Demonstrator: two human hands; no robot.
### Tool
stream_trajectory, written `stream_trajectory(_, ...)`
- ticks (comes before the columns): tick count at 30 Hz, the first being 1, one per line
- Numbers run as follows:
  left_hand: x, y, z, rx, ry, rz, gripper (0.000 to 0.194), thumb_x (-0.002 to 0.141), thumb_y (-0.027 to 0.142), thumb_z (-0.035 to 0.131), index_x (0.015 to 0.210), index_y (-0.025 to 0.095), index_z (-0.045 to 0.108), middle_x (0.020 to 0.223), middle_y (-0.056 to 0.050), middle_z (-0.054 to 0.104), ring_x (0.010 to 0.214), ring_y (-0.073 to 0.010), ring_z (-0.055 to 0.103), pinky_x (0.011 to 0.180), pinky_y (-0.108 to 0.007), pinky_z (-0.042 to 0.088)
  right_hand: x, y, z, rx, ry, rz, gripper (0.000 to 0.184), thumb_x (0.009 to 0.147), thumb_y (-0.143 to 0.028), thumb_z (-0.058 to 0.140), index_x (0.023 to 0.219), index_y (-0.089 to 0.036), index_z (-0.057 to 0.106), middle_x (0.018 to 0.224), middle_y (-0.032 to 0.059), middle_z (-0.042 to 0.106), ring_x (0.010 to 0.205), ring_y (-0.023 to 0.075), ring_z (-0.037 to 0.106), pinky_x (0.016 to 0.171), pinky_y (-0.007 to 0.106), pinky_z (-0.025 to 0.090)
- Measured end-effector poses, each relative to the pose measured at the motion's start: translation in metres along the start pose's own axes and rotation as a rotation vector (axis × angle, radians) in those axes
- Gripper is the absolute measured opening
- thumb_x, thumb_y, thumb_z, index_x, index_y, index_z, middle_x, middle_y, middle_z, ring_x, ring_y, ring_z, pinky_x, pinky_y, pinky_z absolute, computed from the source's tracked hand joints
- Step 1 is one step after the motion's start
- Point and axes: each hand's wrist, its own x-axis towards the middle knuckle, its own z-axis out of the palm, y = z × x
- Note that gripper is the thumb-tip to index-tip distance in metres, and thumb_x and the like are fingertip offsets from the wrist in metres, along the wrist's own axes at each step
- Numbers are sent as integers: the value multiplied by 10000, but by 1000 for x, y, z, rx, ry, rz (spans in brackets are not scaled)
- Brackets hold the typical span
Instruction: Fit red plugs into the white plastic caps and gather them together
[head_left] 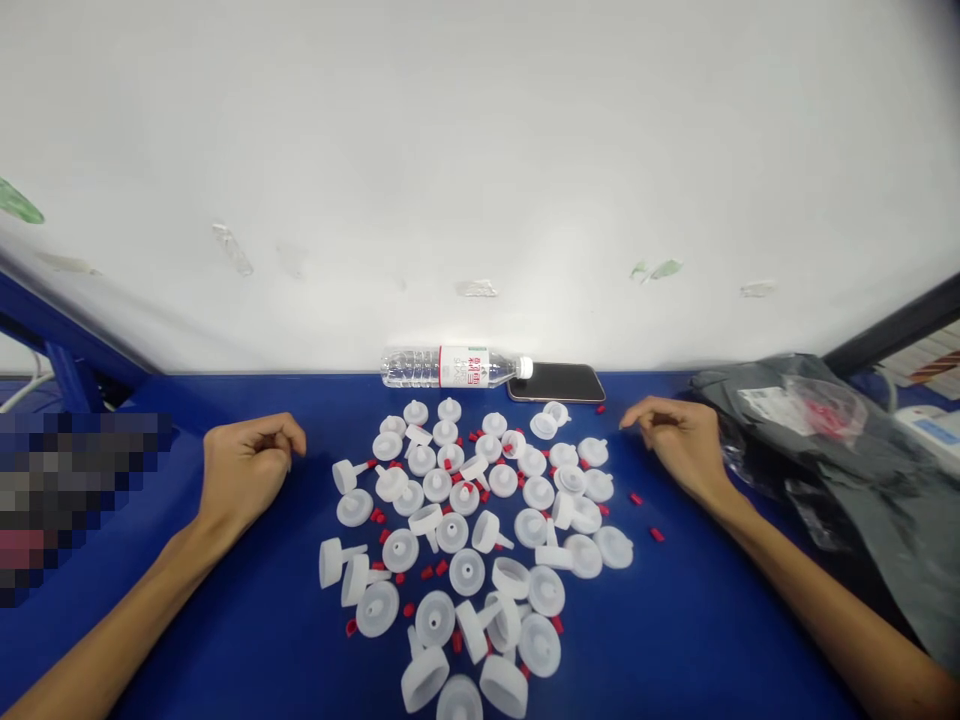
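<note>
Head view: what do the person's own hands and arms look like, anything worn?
The left hand and right hand are ungloved, with no rings or watch visible. The left forearm and right forearm show no sleeves or markings.

Caps (452,533) and tips (658,535) on desk (262,620) between left hand (247,465) and right hand (679,445); bottle (463,366), phone (562,382) behind; bag (862,520) far right.

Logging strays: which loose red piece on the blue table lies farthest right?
The red piece just below-right, in frame, of another red stray; all other loose ones lie farther left.
</note>
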Motion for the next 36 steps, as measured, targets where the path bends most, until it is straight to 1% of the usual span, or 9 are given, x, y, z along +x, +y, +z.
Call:
stream_trajectory(9,1,0,2,-16,-78,24,172,548,215,419,510,217,586,420,63,396,414,-117,334,437,-249,241,3,1,1,-4,-29,-39,215,515,-175,395,488,-222,603,433,-32,531,429,127,473,465,238,313)
stream_trajectory(17,4,-2,1,-33,-102,19,158,544,230,394,512,228,548,422,66,353,389,-121,315,404,-246,232,5,2,1,-6,-61,-67,250,507,-172,378,519,-218,623,460,-27,567,447,133,524,493,237,356)
stream_trajectory(22,7,-5,2,1,-133,76,173,555,211,381,528,219,552,423,66,355,386,-118,345,406,-238,253,6,5,1,-29,-43,-97,270,520,-173,365,545,-219,630,464,-23,566,451,139,537,498,241,368)
stream_trajectory(24,7,-10,5,27,-143,112,167,595,173,411,551,207,569,442,65,389,417,-115,382,439,-234,293,6,8,1,-59,-48,-114,276,525,-172,361,552,-220,632,472,-23,570,456,140,541,505,241,373)
stream_trajectory(26,7,-16,9,52,-155,143,167,724,151,501,587,191,588,476,66,436,453,-109,413,470,-231,333,5,8,1,-102,-74,-141,285,532,-169,361,561,-221,640,478,-24,578,457,138,544,509,240,376)
stream_trajectory(28,5,-18,13,77,-165,159,213,906,259,627,714,168,625,590,60,533,510,-101,479,516,-233,419,3,8,1,-145,-110,-180,292,544,-167,362,571,-223,648,485,-25,588,461,139,552,513,239,383)
stream_trajectory(29,4,-18,14,91,-173,164,220,951,341,657,834,154,653,724,34,619,579,-105,551,561,-248,480,2,7,2,-163,-127,-202,292,550,-168,365,574,-225,650,488,-25,593,465,141,558,516,239,388)
stream_trajectory(32,0,-10,16,143,-194,184,271,975,372,656,1142,157,664,1096,-58,695,857,-176,681,731,-340,589,-2,3,3,-191,-144,-271,258,567,-175,391,563,-231,643,481,-29,593,460,149,563,508,244,383)
stream_trajectory(36,-4,-2,16,235,-186,241,333,979,358,655,1258,178,629,1251,-93,658,1003,-218,680,831,-407,599,-2,6,4,-187,-92,-329,193,598,-181,457,530,-240,628,433,-36,568,384,156,522,457,265,320)
